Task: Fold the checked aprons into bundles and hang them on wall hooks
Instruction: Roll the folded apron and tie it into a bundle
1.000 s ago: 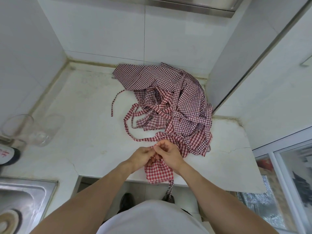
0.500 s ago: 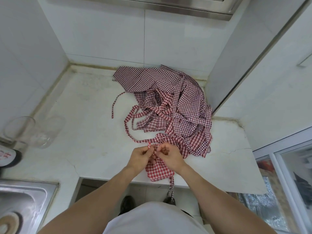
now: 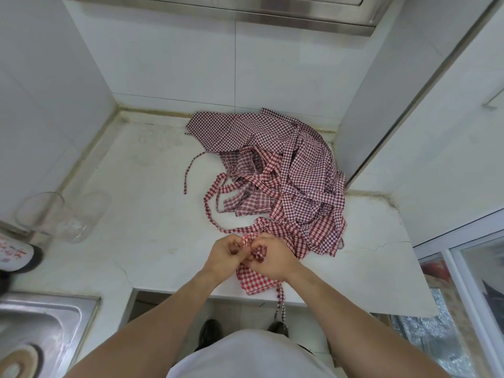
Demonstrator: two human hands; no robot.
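A small folded bundle of bright red checked apron (image 3: 255, 282) lies at the counter's front edge, one strap (image 3: 281, 304) hanging over the edge. My left hand (image 3: 225, 255) and my right hand (image 3: 272, 259) meet just above it, both pinching its strap between curled fingers. Behind them a loose heap of red and dark checked aprons (image 3: 286, 170) with tangled straps covers the back right of the white counter (image 3: 141, 214). No wall hook is in view.
Two clear glass jars (image 3: 60, 216) stand at the counter's left, beside a dark bottle top (image 3: 19, 255). A steel sink (image 3: 35, 323) sits at the lower left. A steel range hood (image 3: 245, 9) hangs above. A white wall column (image 3: 381, 105) bounds the right.
Both hands have kept working the strap over the bundle, and a short strap end now shows between the fingertips. The heap has not moved.
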